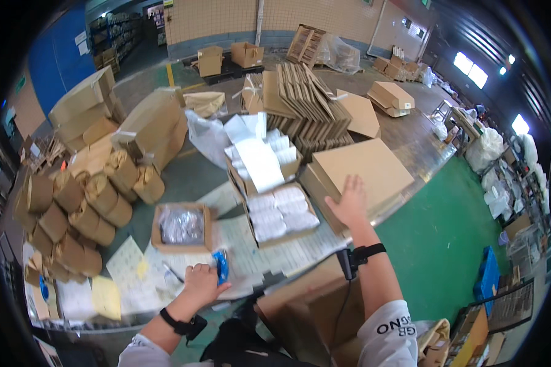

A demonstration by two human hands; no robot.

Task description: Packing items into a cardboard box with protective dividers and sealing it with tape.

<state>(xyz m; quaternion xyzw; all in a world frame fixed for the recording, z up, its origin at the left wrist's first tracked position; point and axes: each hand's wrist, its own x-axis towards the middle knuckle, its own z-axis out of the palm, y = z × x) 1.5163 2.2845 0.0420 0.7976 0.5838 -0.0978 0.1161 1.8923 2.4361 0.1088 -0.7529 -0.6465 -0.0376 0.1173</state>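
Note:
My left hand is closed around a blue tape dispenser lying on white printed sheets on the work surface. My right hand rests flat, fingers spread, on a stack of flattened brown cardboard sheets at the right. Between my hands stands an open carton filled with white packets. Behind it a second open carton holds more white packets. A smaller open box with clear plastic bags sits to the left of them.
Brown paper-wrapped rolls are piled at the left. Folded cartons are stacked behind, and large boxes stand at the far left. A brown carton sits below, by my right forearm. Green floor lies to the right.

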